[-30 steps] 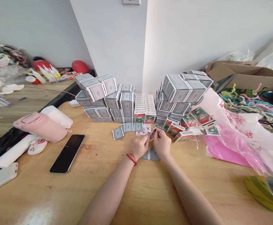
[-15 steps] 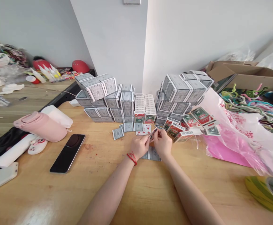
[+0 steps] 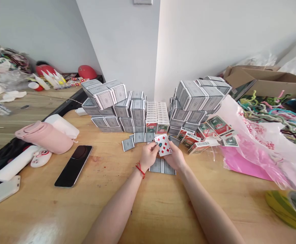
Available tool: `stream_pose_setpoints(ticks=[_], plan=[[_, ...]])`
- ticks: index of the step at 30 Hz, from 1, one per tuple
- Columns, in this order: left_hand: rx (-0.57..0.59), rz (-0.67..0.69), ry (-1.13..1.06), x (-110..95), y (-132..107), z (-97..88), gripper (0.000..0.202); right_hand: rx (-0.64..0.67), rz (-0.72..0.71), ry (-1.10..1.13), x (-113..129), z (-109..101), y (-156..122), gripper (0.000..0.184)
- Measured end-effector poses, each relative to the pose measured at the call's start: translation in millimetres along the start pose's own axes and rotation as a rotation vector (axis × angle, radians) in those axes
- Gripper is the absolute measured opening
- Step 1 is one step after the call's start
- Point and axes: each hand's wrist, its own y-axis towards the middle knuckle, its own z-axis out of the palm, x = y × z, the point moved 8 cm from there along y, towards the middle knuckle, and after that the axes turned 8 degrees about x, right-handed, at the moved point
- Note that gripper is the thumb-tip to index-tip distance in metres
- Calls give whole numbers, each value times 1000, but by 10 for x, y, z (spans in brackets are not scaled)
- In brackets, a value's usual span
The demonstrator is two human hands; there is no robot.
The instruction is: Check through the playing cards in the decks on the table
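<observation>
Both hands meet at the middle of the wooden table [image 3: 150,210]. My left hand [image 3: 148,156], with a red string at the wrist, and my right hand [image 3: 175,158] pinch a playing card [image 3: 164,144] with red diamonds, face up toward me. Below the hands lie two face-down cards [image 3: 162,166]. More loose face-down cards [image 3: 135,140] lie just beyond. Behind them stand stacks of card decks [image 3: 127,105] on the left and card decks [image 3: 196,98] on the right, with boxed decks [image 3: 204,135] tumbled beside.
A black phone [image 3: 73,165], a pink bottle [image 3: 44,136] and white items lie at the left. A pink plastic bag [image 3: 260,149], coloured cords [image 3: 272,112] and a cardboard box [image 3: 265,81] fill the right. Green tape rolls [image 3: 290,206] sit at the lower right.
The card, held edge-on between the fingers before, is now turned face up showing red diamonds. The red-diamond card lying on the table earlier is no longer visible there.
</observation>
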Motion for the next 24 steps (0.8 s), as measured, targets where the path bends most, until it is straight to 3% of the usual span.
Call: stream_pose_setpoints(ticks=[4,11,19,21,24], plan=[[14,-1,-20,-1,-1,3,34,-41,-32,-49,26,-39,-12,24],[22,-7,20,8,1,9,34,-63,-82,-251,67,-26,-29,34],[-91,23,244,-23,-33,-76,34,-215,-246,-786,242,-42,-95,41],[-127,29,323,-30,-51,-94,32,-232,-234,-802,232,-30,-101,42],[-183,41,419,-38,-70,-115,29,-195,-101,-650,101,-29,-72,42]])
